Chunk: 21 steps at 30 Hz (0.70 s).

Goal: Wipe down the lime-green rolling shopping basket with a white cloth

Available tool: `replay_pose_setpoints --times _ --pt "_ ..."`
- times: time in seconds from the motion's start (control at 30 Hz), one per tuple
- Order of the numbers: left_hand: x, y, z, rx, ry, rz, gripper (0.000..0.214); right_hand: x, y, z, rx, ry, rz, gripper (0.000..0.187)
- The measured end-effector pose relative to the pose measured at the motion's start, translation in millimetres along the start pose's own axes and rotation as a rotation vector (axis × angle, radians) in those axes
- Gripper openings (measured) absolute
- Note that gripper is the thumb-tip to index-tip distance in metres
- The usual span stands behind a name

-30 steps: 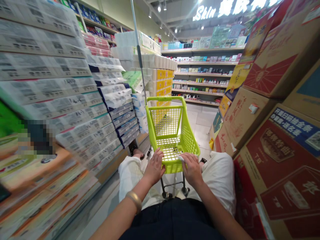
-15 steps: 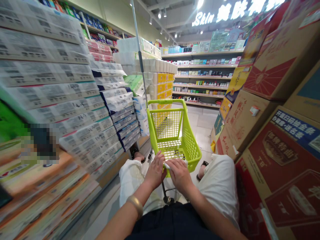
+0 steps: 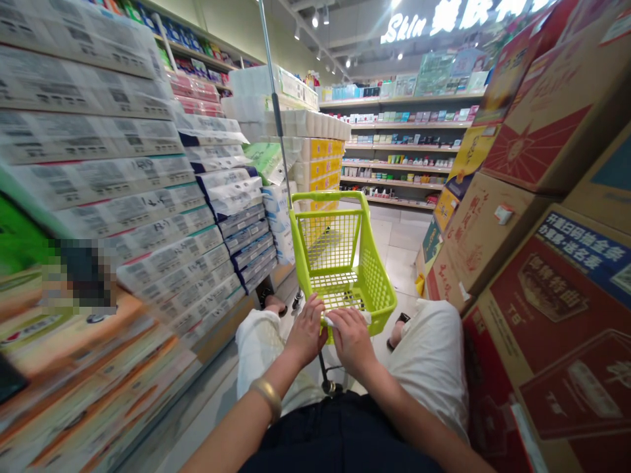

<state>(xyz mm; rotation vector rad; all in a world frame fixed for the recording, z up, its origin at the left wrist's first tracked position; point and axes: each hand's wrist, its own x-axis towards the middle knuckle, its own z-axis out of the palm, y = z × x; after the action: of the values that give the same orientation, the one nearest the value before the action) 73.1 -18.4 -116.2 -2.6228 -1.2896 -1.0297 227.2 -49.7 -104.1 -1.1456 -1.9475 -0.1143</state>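
Observation:
A lime-green plastic shopping cart [image 3: 385, 289] stands between my knees, its lattice basket facing up and nothing visible inside. My left hand [image 3: 308, 330] is closed over the cart's near rim, at the left. Beside it, my right hand [image 3: 351, 334] curls over the same rim with a thin white wipe or cloth [image 3: 365, 318] under its fingers; its exact kind is unclear. Both thumbs come close together at the middle of the rim. A tall thin metal pole [image 3: 277, 115] rises from the cart's far left corner.
Stacked tissue packs [image 3: 123, 171] line the left side. Cardboard cartons [image 3: 513, 230] are piled close on the right. Pale floor tiles [image 3: 392, 236] run ahead to shelves [image 3: 399, 148] of small boxed goods. Yellow-sided packs [image 3: 325, 157] stand beyond the cart at left.
The view has tilted and shifted slightly, so the cart and shelves sit a little higher in the picture. Both hands stay on the near rim with almost the same grip.

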Motion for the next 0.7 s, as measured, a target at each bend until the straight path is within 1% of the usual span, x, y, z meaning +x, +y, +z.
replay_pose_setpoints --times 0.07,0.1,0.17,0.3,0.37,0.43,0.5,0.6,0.67,0.7 --pt "0 -1 -0.4 0.004 0.0 0.005 0.044 2 -3 0 0.014 -0.041 -0.039 0.031" --pt "0 -1 -0.8 0.007 -0.001 0.009 0.044 2 0 -3 0.016 -0.056 -0.049 0.031" --pt "0 -1 -1.5 0.014 -0.007 0.014 0.047 -2 15 -12 0.002 -0.056 -0.034 0.029" --pt "0 0 -1.5 0.019 -0.013 0.005 0.052 -13 54 -33 -0.096 0.067 0.109 0.025" --pt "0 0 -0.3 0.016 -0.006 0.003 0.053 -16 62 -36 -0.139 0.121 0.17 0.025" --pt "0 0 1.3 0.018 0.006 0.004 0.054 -15 55 -30 -0.153 0.156 0.204 0.025" --pt "0 -1 2.5 0.021 0.016 0.008 0.052 -12 36 -18 -0.119 0.143 0.179 0.026" --pt "0 -3 3.0 0.02 0.023 0.015 0.048 -4 2 0 -0.02 0.041 0.051 0.029" --pt "-1 -4 2.5 0.02 0.019 0.02 0.046 0 -9 3 0.021 -0.011 -0.012 0.031" --pt "-1 -4 2.2 0.023 0.015 0.022 0.046 0 -9 2 0.03 -0.027 -0.03 0.032"
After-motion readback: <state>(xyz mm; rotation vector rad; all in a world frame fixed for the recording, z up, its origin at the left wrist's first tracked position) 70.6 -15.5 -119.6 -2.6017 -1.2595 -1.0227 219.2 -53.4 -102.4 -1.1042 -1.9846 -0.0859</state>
